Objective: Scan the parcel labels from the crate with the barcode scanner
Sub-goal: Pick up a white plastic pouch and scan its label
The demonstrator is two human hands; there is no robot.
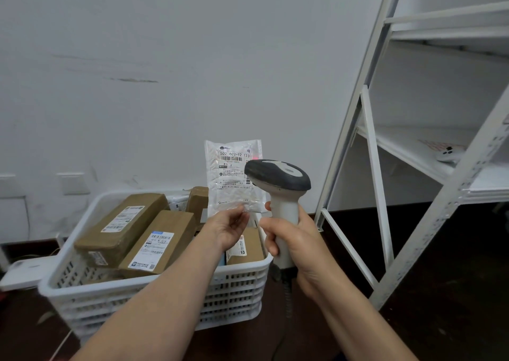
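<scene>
My left hand (pixel 230 229) pinches the bottom edge of a white bubble-mailer parcel (pixel 232 174) and holds it upright above the crate, its printed label facing me. My right hand (pixel 292 243) grips the pale handle of the barcode scanner (pixel 278 180), whose dark grey head points at the label's right side. A small red light spot shows on the parcel near its upper right. The white perforated crate (pixel 154 297) stands on the dark floor below, holding several brown cardboard parcels (pixel 161 243) with white labels.
A white metal shelf rack (pixel 413 151) stands to the right; a white phone-like object (pixel 450 154) lies on its lower shelf. A white wall with outlets is behind the crate. A white flat object (pixel 24 274) lies on the floor left of the crate.
</scene>
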